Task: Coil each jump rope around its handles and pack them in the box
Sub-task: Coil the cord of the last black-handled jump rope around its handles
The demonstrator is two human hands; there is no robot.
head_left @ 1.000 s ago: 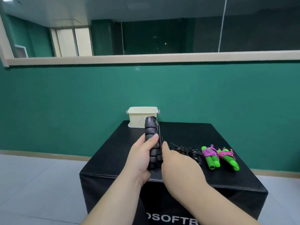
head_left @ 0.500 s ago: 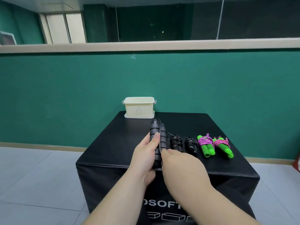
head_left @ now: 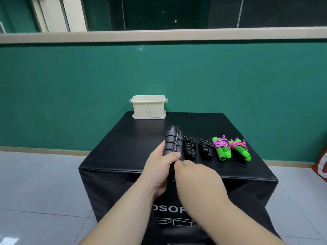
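Note:
My left hand (head_left: 160, 165) grips the two black foam handles of a jump rope (head_left: 172, 140), held upright side by side above the black block (head_left: 123, 149). A thin black cord runs down between the handles. My right hand (head_left: 196, 174) pinches that cord just below the left thumb. Two coiled black ropes (head_left: 189, 147) (head_left: 205, 148) lie on the block to the right. Beyond them lie two green-handled ropes (head_left: 222, 149) (head_left: 240, 150) wrapped in pink cord. The cream box (head_left: 148, 107), marked A, stands open at the block's far edge.
The black block stands on a pale tiled floor (head_left: 40, 183) against a green wall (head_left: 70, 94). A red object (head_left: 321, 165) shows at the right edge of the view.
The view has tilted down and the block sits lower and closer. My right hand has slid down the handles, drawing the cord toward their lower end. The left grip is unchanged.

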